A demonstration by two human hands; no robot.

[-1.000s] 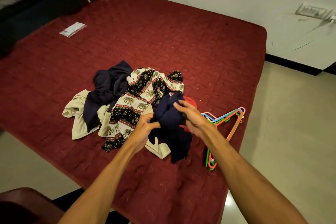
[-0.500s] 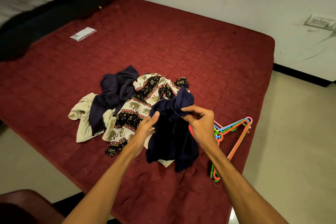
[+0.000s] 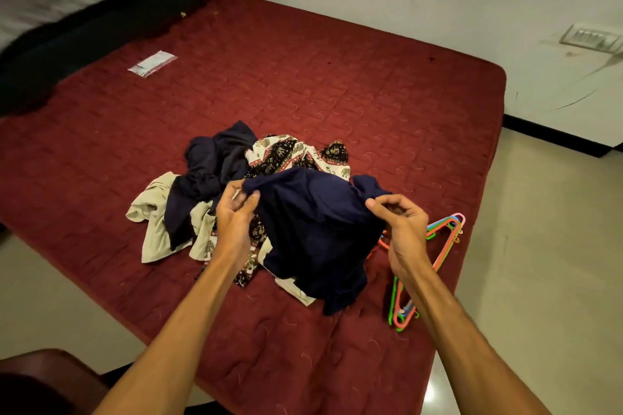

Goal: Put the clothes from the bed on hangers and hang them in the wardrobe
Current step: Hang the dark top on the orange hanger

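A navy blue garment (image 3: pixel 317 229) hangs spread between my two hands above the red bed (image 3: pixel 337 84). My left hand (image 3: pixel 236 216) pinches its left top edge, and my right hand (image 3: pixel 401 226) pinches its right top edge. Behind it lies a pile: an elephant-print cloth (image 3: pixel 290 152), another dark navy garment (image 3: pixel 212 172) and a beige garment (image 3: pixel 151 212). A bundle of coloured plastic hangers (image 3: pixel 438 239) lies on the bed to the right, partly hidden by my right forearm.
A small clear plastic packet (image 3: pixel 152 63) lies far left on the bed. A dark headboard (image 3: pixel 84 30) runs along the back left. Tiled floor (image 3: pixel 539 263) lies to the right, and a brown rounded object (image 3: pixel 50 377) sits at bottom left.
My hands have moved apart and lifted the navy garment, spreading it from a bunched clump into an open sheet. The view has tilted slightly down the bed.
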